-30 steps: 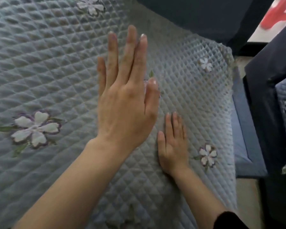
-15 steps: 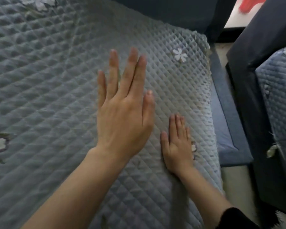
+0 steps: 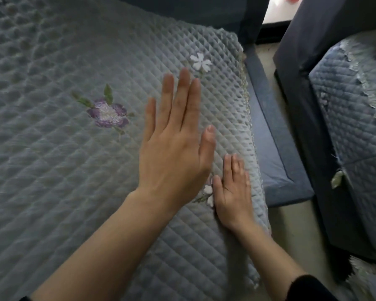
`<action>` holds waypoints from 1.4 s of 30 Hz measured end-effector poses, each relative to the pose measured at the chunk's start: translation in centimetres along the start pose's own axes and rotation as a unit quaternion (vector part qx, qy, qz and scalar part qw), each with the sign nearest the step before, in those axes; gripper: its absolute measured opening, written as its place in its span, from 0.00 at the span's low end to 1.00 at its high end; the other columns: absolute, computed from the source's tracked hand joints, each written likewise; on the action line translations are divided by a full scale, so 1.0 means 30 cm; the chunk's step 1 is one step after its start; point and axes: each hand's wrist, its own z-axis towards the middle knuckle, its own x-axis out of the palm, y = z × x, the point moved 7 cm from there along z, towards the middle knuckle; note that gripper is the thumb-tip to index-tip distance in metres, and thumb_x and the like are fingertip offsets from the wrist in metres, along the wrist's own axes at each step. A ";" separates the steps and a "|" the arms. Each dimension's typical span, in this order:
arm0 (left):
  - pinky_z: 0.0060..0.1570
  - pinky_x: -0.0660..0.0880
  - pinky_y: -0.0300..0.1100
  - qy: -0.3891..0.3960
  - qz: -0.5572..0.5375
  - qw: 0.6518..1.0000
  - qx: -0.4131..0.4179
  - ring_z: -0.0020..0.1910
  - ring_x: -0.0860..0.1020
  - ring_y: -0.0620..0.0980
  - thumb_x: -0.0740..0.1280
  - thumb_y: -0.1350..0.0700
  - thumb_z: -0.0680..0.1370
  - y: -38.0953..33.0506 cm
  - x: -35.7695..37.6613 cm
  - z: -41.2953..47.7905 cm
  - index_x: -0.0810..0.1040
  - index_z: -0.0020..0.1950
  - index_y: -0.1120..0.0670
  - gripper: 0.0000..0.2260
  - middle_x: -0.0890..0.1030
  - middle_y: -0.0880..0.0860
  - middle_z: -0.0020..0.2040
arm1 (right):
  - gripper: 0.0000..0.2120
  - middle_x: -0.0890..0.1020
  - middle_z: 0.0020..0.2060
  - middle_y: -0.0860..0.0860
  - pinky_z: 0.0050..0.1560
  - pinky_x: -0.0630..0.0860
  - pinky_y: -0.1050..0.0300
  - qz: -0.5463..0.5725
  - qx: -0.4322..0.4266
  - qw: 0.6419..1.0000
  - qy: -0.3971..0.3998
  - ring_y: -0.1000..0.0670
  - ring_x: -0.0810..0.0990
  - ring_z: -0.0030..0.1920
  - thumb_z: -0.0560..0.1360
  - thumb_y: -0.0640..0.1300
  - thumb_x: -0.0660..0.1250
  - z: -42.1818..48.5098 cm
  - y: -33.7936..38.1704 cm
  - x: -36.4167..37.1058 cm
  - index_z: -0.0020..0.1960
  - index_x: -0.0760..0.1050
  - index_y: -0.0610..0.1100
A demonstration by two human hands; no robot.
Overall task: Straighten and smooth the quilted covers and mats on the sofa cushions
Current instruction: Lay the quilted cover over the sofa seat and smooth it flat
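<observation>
- Dark blue sofa (image 3: pixel 276 135) carries a grey-blue quilted cover (image 3: pixel 52 170), spread from 9 o'clock to the centre.
- Left hand (image 3: pixel 174 148), at centre, is palm down over the cover with its fingers straight. Whether it touches cannot be told.
- Right hand (image 3: pixel 233 192), at its 4 o'clock, lies flat on the cover's right edge.
- Purple flower (image 3: pixel 107 115) is stitched at the left hand's 9 o'clock.
- Second quilted cover (image 3: pixel 352 127) lies at 3 o'clock.

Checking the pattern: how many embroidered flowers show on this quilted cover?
3: purple flower left of the left hand, white flower beyond its fingertips, small white flower half hidden by the right hand. Others possibly hidden.
</observation>
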 end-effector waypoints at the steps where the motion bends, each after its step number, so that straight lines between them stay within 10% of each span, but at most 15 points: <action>1: 0.75 0.39 0.48 -0.004 -0.013 1.000 0.007 0.78 0.45 0.53 0.52 0.50 0.81 -0.023 0.005 0.006 0.51 0.79 0.58 0.28 0.49 0.53 0.79 | 0.34 0.39 0.75 0.57 0.75 0.35 0.54 -0.019 -0.020 0.998 0.048 0.57 0.35 0.75 0.75 0.63 0.39 -0.010 -0.032 0.043 0.77 0.39 0.51; 5: 0.75 0.45 0.50 0.174 0.093 0.980 0.033 0.77 0.54 0.53 0.49 0.46 0.80 0.040 0.255 -0.168 0.61 0.76 0.60 0.28 0.55 0.55 0.78 | 0.25 0.57 0.74 0.56 0.73 0.47 0.65 0.191 0.018 0.980 0.053 0.56 0.53 0.76 0.82 0.52 0.53 0.087 -0.086 -0.173 0.76 0.56 0.45; 10: 0.71 0.49 0.52 0.180 0.103 0.978 0.024 0.74 0.63 0.56 0.52 0.47 0.78 0.026 0.291 -0.182 0.68 0.73 0.62 0.28 0.66 0.58 0.74 | 0.24 0.59 0.76 0.53 0.73 0.51 0.65 0.291 0.097 0.909 -0.281 0.58 0.56 0.74 0.81 0.47 0.52 0.116 -0.185 -0.473 0.77 0.57 0.44; 15: 0.74 0.39 0.49 0.020 -0.021 0.999 0.041 0.78 0.45 0.52 0.51 0.48 0.80 -0.161 0.105 -0.030 0.53 0.79 0.57 0.28 0.49 0.53 0.79 | 0.33 0.46 0.78 0.54 0.76 0.39 0.55 0.054 0.068 0.996 -0.012 0.55 0.42 0.77 0.76 0.60 0.42 -0.054 -0.247 0.010 0.78 0.44 0.48; 19: 0.75 0.47 0.51 0.165 0.034 0.983 0.069 0.77 0.51 0.52 0.51 0.47 0.80 -0.134 0.282 -0.198 0.61 0.77 0.59 0.28 0.54 0.54 0.78 | 0.23 0.60 0.75 0.53 0.76 0.49 0.57 0.196 0.081 0.973 0.088 0.54 0.55 0.76 0.82 0.49 0.55 0.020 -0.270 -0.130 0.76 0.58 0.46; 22: 0.72 0.53 0.51 0.288 0.085 0.950 0.082 0.74 0.63 0.54 0.52 0.46 0.78 -0.069 0.405 -0.340 0.70 0.72 0.60 0.28 0.67 0.57 0.73 | 0.19 0.70 0.70 0.50 0.69 0.59 0.67 0.294 0.133 0.941 -0.099 0.58 0.66 0.69 0.82 0.41 0.56 0.051 -0.242 -0.411 0.72 0.66 0.42; 26: 0.72 0.48 0.50 0.204 0.031 0.976 0.065 0.75 0.60 0.54 0.51 0.48 0.78 -0.134 0.298 -0.287 0.67 0.74 0.61 0.27 0.65 0.57 0.75 | 0.24 0.63 0.74 0.51 0.71 0.54 0.70 0.293 0.107 0.890 -0.333 0.63 0.59 0.72 0.80 0.46 0.54 -0.145 -0.239 -0.474 0.75 0.60 0.45; 30: 0.73 0.35 0.46 0.123 -0.068 0.989 0.035 0.78 0.41 0.48 0.47 0.45 0.80 -0.211 0.118 -0.302 0.49 0.79 0.55 0.29 0.45 0.50 0.78 | 0.29 0.43 0.78 0.53 0.76 0.39 0.54 0.043 0.064 0.996 -0.037 0.60 0.37 0.75 0.76 0.63 0.39 -0.370 -0.239 0.014 0.75 0.39 0.57; 34: 0.73 0.36 0.49 0.249 0.055 0.964 0.071 0.78 0.43 0.50 0.44 0.44 0.79 -0.099 0.227 -0.507 0.52 0.79 0.56 0.30 0.46 0.53 0.79 | 0.26 0.55 0.76 0.54 0.75 0.47 0.59 0.165 0.093 0.980 0.056 0.57 0.50 0.76 0.82 0.52 0.55 -0.309 -0.292 -0.080 0.77 0.53 0.48; 39: 0.74 0.32 0.48 0.303 0.058 0.950 0.055 0.77 0.35 0.48 0.43 0.45 0.82 -0.090 0.229 -0.539 0.40 0.79 0.54 0.28 0.40 0.51 0.79 | 0.23 0.74 0.66 0.51 0.67 0.62 0.64 0.280 0.112 0.885 -0.355 0.57 0.69 0.65 0.77 0.43 0.58 -0.368 -0.248 -0.521 0.72 0.68 0.44; 42: 0.72 0.29 0.45 0.203 -0.018 0.978 0.053 0.76 0.33 0.46 0.43 0.44 0.81 -0.162 0.083 -0.495 0.40 0.79 0.53 0.28 0.39 0.49 0.79 | 0.28 0.62 0.75 0.47 0.75 0.53 0.54 0.227 0.147 0.886 -0.377 0.52 0.57 0.75 0.77 0.49 0.52 -0.484 -0.257 -0.311 0.76 0.59 0.44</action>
